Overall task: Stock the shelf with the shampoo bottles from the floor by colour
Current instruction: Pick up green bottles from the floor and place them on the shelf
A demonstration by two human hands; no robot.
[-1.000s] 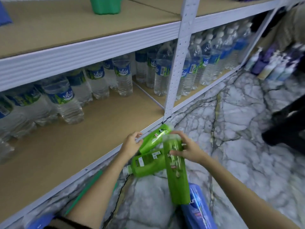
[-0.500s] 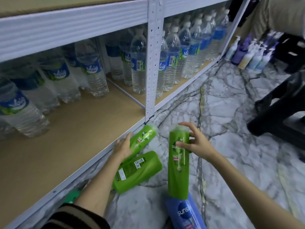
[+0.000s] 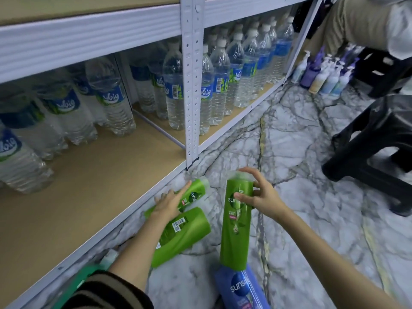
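1. Head view gives me the white metal shelf point(image 3: 93, 39) running along my left, its lowest board point(image 3: 93, 188) bare at the front and lined with water bottles point(image 3: 111, 101) at the back.
2. I see the marble floor point(image 3: 301, 197) below it, with a black plastic stool point(image 3: 374, 157) at right and pump bottles point(image 3: 323, 74) standing at the far end of the shelf.
3. Three green shampoo bottles are down here: one upright point(image 3: 236, 224), two lying beside the shelf edge, a larger one point(image 3: 180, 235) and a smaller one point(image 3: 194, 192).
4. A blue shampoo bottle point(image 3: 240, 288) lies at the upright one's base.
5. My right hand point(image 3: 260, 197) grips the upright bottle near its top, fingers curled round it.
6. My left hand point(image 3: 169, 201) rests flat on the smaller lying bottle, fingers straight.
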